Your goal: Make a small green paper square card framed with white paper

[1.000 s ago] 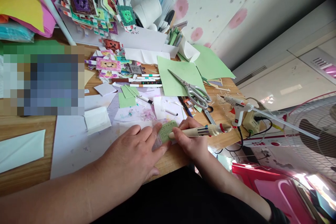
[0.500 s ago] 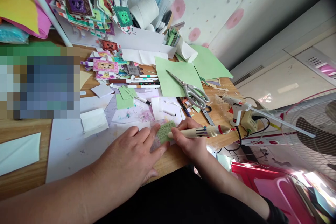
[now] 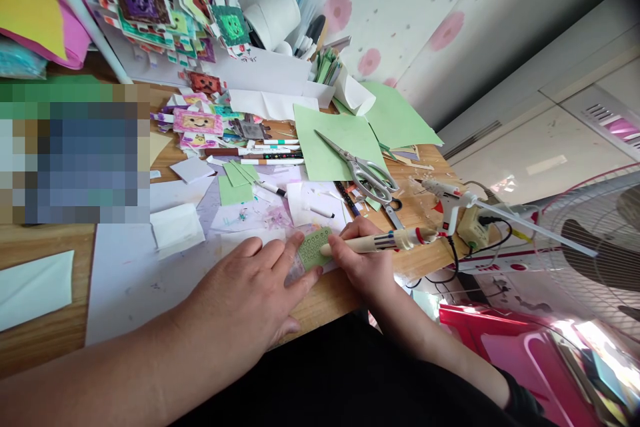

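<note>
My right hand (image 3: 367, 263) grips a thick cream multicolour ballpoint pen (image 3: 380, 242). The pen's tip meets a small green paper card (image 3: 314, 250) covered with rows of little drawn circles. Spread over the card's left and lower edges, the fingers of my left hand (image 3: 260, 287) lie flat and press it to the table. Beneath the card is white paper (image 3: 150, 287), partly hidden by my left hand and forearm. Just beyond the hands lie a black-and-white marker (image 3: 321, 211) and a few small green paper pieces (image 3: 236, 188).
Silver scissors (image 3: 367, 173) rest on a green sheet (image 3: 315, 127). A glue gun (image 3: 450, 203) stands at the right, near a fan (image 3: 595, 233). Coloured paper figures (image 3: 197, 121) and several markers (image 3: 273, 161) lie farther back, below a white cup (image 3: 273, 19) on its side.
The view has shifted slightly. Both hands keep their places at the green card, and the pen's back end sits a little lower.
</note>
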The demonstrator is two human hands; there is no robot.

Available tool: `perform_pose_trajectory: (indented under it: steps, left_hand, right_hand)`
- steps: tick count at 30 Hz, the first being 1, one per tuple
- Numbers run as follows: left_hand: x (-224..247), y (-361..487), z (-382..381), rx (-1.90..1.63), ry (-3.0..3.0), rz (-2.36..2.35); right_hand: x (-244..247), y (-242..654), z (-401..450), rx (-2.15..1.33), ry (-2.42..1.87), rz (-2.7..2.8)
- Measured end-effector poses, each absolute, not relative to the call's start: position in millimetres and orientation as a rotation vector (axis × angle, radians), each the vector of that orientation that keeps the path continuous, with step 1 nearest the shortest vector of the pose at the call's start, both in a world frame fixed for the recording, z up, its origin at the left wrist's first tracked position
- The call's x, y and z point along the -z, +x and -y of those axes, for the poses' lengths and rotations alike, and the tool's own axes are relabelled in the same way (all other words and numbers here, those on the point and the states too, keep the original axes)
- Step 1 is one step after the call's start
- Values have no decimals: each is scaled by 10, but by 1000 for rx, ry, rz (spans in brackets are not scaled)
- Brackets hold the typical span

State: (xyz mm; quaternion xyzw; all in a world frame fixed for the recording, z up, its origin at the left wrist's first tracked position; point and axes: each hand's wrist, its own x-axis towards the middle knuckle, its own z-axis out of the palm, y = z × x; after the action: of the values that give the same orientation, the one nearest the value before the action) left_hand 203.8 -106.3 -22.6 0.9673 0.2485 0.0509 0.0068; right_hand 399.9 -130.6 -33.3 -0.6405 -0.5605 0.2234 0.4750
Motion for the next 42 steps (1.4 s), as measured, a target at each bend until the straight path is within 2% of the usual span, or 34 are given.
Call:
perform_pose_trajectory:
  steps: [14,42]
  left_hand:
    - [226,2027,1072,-216,3026,-808]
    - [217,2081,989,-177,3002,-764]
  right_hand:
    - [320,4159,1249,-667,-1490,1428]
    - [352,4167,1270,-516,-1537,1428]
